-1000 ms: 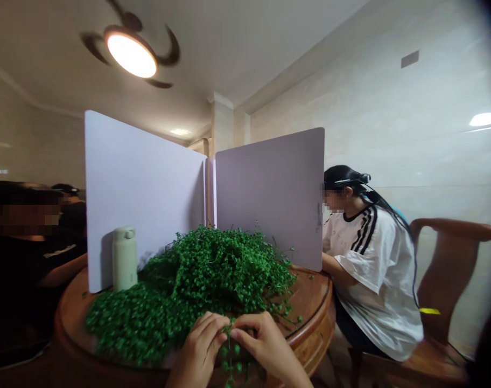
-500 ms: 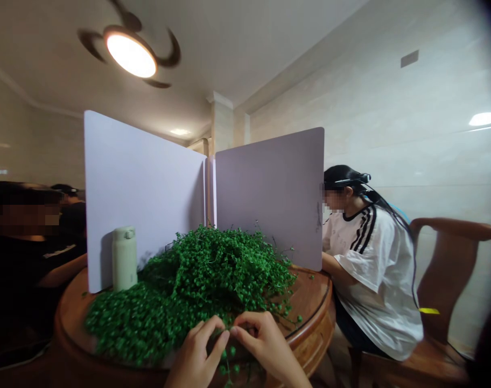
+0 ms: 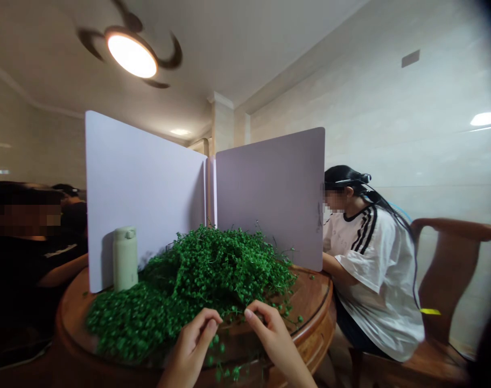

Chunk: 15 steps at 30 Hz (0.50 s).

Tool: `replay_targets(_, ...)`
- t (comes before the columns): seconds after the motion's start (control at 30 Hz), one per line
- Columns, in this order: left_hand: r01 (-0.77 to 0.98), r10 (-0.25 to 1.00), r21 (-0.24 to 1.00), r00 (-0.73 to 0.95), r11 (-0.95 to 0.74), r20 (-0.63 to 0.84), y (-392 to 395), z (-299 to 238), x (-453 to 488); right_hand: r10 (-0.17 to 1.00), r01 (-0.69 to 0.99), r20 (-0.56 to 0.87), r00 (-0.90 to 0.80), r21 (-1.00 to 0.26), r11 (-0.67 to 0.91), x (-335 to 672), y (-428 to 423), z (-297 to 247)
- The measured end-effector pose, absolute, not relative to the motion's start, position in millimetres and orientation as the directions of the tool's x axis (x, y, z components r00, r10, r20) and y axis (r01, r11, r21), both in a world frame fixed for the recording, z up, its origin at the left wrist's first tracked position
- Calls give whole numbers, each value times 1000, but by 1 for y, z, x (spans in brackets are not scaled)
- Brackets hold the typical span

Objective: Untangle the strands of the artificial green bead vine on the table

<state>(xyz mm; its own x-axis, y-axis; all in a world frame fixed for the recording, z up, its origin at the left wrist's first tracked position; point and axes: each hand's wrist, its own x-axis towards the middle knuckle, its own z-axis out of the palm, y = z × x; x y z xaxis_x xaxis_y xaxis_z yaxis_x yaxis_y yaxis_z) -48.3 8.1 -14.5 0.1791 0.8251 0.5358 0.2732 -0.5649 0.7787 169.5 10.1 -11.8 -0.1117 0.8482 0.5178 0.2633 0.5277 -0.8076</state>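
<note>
And there it was at six o'clock, low before the counter's edge: a thin green strand strung with small round beads, dangling beneath the bare left hand. That strand looked light and limp, a soft stem that would likely swing with every twitch. The left grip, at seven o'clock, had thumb and forefinger pinched together, apparently on its upper end. Over at five, the bare right hand stood apart, thumb and finger curled close; blur hid whether anything sat between them. Just ahead rose the big tangled green mound, a flatter green heap at its eight o'clock, both on the round brown wooden counter. The beads looked smooth, likely slippery and easily knocked loose, so the bare stem between them seemed the place to hold: a fingertip pinch, gently.
</note>
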Motion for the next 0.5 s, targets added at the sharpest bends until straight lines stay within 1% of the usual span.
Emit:
replay_targets(0.1, 265, 809, 764, 184, -588, 558, 4, -12, -50, 851, 243, 518, -86, -817, 522, 171, 12, -12)
replay_targets(0.23, 290, 767, 714, 323, -637, 554, 0, -9, -49, 840, 273, 526, -133, -795, 542, 169, 9, -12)
replay_targets(0.3, 329, 771, 702, 365, -632, 522, 1, -8, -46, 837, 338, 520, -168, -768, 545, 166, 5, -12)
replay_targets(0.4, 368, 806, 720, 339, -588, 485, 9, -11, -42, 837, 469, 505, -209, -700, 539, 164, 1, -12)
replay_targets(0.5, 313, 819, 758, 265, -573, 509, 18, -18, -41, 825, 495, 496, -272, -663, 561, 163, -2, -10)
